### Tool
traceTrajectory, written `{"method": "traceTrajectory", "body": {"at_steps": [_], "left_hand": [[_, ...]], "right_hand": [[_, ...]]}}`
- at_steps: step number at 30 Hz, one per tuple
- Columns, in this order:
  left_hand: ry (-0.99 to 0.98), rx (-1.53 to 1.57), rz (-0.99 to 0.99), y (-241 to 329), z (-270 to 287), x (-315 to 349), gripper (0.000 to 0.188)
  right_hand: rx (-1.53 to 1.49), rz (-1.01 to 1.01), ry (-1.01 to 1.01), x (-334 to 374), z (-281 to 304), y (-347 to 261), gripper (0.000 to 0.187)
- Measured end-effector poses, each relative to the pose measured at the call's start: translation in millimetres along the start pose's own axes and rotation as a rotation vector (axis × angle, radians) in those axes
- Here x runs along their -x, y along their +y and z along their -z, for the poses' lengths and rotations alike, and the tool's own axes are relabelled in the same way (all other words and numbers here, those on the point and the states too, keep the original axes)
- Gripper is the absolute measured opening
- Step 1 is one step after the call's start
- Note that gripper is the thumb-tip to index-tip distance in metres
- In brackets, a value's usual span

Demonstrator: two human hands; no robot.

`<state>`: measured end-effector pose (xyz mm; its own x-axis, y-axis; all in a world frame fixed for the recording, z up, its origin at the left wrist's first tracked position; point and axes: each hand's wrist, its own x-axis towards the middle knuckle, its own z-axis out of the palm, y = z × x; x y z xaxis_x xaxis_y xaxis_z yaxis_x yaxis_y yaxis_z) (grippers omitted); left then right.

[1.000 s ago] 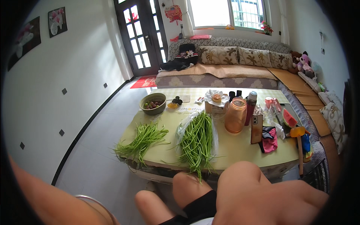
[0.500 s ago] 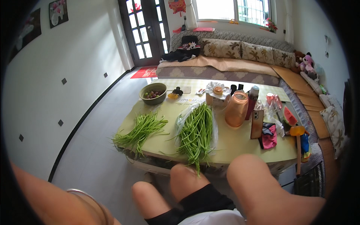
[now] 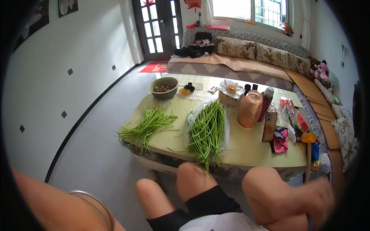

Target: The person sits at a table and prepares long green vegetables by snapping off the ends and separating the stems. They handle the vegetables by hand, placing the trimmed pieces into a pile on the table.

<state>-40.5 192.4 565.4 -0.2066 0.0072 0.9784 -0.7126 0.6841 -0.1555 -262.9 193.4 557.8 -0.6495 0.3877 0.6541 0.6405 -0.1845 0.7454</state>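
Left hand: out of frame.
Right hand [image 3: 317, 198]: blurred at lower right, can't tell if open or closed.
Mallet [image 3: 308, 138]: near right hand, by right end of table [image 3: 244, 152].
Green bundle [image 3: 207, 129]: on table, partly in clear bag [image 3: 227, 131].
Loose greens [image 3: 148, 122]: left of bundle.

- Left hand: out of view
- Bare right hand [image 3: 319, 201]: blurred, fingers indistinct
- Clear plastic bag [image 3: 226, 131]: mostly hidden by slender green stems [image 3: 206, 131]
- Red hanging ornament [image 3: 192, 4]: top cut off

We wear black shorts [image 3: 212, 201] ending above our bare knees [image 3: 189, 174], a white top [image 3: 221, 222], and a rounded, silver-coloured bangle [image 3: 101, 204] circling our left arm [image 3: 54, 196]. Our right hand [image 3: 316, 199] is bare.
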Motion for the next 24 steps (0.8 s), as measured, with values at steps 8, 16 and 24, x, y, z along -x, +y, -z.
{"method": "traceTrajectory", "body": {"at_steps": [8, 16, 24], "left_hand": [[-0.022, -0.009, -0.02, 5, -8, -4, 0.057], [0.001, 0.014, -0.032, 4, -13, -3, 0.058], [0.001, 0.004, -0.052, 5, -9, -2, 0.06]], "right_hand": [[0.083, -0.39, -0.013, 19, -3, -18, 0.029], [0.073, -0.802, -0.034, 55, -15, -31, 0.032], [-0.059, -1.223, 0.005, 87, -32, -35, 0.038]]}}
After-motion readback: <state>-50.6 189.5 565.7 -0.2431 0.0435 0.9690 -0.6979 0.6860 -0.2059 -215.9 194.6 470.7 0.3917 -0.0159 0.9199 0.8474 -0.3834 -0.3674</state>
